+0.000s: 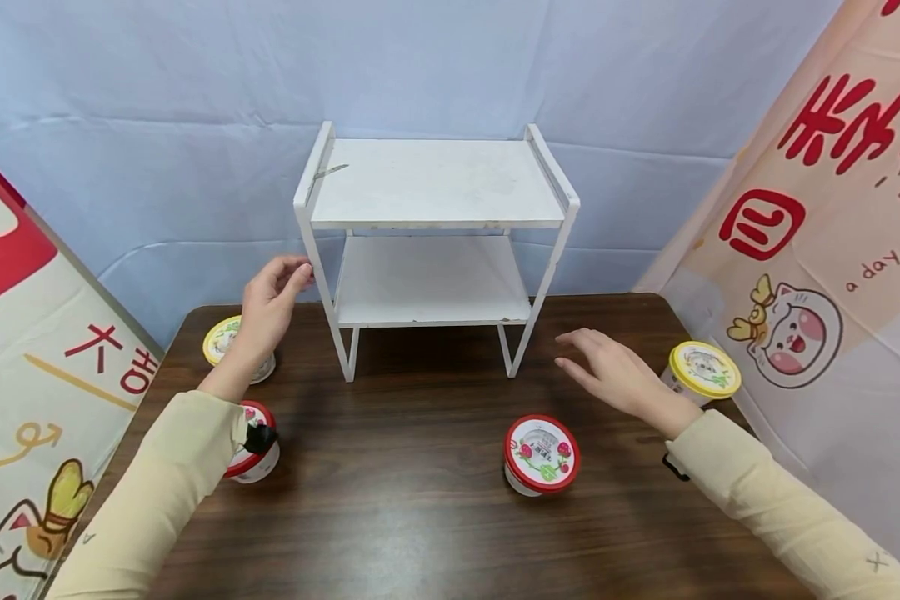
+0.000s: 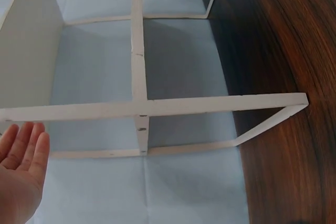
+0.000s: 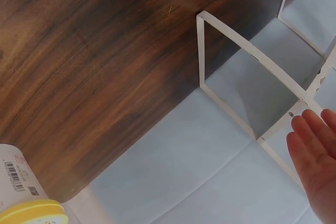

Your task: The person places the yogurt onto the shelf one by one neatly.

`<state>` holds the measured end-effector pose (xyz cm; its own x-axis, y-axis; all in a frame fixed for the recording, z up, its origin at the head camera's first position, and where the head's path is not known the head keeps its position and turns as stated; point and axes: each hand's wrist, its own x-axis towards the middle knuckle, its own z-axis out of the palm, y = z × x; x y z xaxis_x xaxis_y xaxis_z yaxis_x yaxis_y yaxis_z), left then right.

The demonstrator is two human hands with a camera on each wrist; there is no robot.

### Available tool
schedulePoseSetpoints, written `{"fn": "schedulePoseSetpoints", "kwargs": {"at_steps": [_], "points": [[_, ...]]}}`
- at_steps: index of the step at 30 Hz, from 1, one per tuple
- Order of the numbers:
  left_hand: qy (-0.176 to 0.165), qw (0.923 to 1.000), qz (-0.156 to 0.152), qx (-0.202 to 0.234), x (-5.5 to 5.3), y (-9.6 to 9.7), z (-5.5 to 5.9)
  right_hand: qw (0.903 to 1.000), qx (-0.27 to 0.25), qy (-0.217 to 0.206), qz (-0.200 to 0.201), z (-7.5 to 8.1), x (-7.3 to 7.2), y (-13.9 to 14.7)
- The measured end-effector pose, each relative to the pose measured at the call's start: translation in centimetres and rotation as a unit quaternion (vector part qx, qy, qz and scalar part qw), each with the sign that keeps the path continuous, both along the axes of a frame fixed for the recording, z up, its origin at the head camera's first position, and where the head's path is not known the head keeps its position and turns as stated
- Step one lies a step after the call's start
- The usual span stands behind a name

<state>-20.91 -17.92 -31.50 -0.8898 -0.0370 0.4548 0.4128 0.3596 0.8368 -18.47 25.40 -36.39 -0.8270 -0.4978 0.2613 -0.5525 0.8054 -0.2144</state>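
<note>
A white two-tier metal rack [image 1: 431, 223] stands at the back of the table. My left hand [image 1: 267, 304] is raised beside its left front leg, fingers relaxed. In the left wrist view the fingertips [image 2: 38, 129] come close to the white frame; whether they touch it I cannot tell. To the right of the rack, my right hand [image 1: 607, 371] hovers above the table with fingers extended, holding nothing. Nearest below it is a red-lidded tub [image 1: 542, 454]. Another red-lidded tub [image 1: 253, 467] sits partly hidden by my left wrist.
A yellow-lidded tub [image 1: 221, 337] stands behind my left forearm, and a second yellow-lidded tub [image 1: 701, 371] is at the table's right edge. Dark brown wood covers the tabletop [image 1: 390, 475]. A pale blue cloth [image 1: 435, 67] hangs behind, with printed banners [image 1: 810, 250] at the sides.
</note>
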Motion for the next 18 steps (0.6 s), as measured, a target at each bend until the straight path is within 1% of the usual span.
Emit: {"fn": "schedulePoseSetpoints", "kwargs": {"at_steps": [4, 6, 10, 14, 18], "points": [[-0.001, 1.0000, -0.007, 0.004, -1.0, -0.2, -1.1, 1.0000, -0.001, -0.006, 0.000, -0.2, 0.3, 0.1], [0.000, 1.0000, -0.005, 0.007, -1.4, -0.2, -1.6, 0.9999, 0.002, -0.011, -0.003, -0.3, 0.4, 0.1], [-0.001, 0.9999, -0.007, 0.015, -1.8, -0.1, -2.0, 0.9998, 0.002, -0.019, -0.008, -0.6, 0.8, 0.1], [-0.007, 0.9996, -0.019, 0.021, -1.6, 0.0, -1.9, 0.9998, 0.000, -0.020, -0.007, -0.8, 1.1, 0.2], [-0.007, 0.9994, -0.026, 0.021, -0.7, 0.5, -0.9, 0.9996, -0.003, -0.029, -0.008, -1.1, 1.5, 0.3]]}}
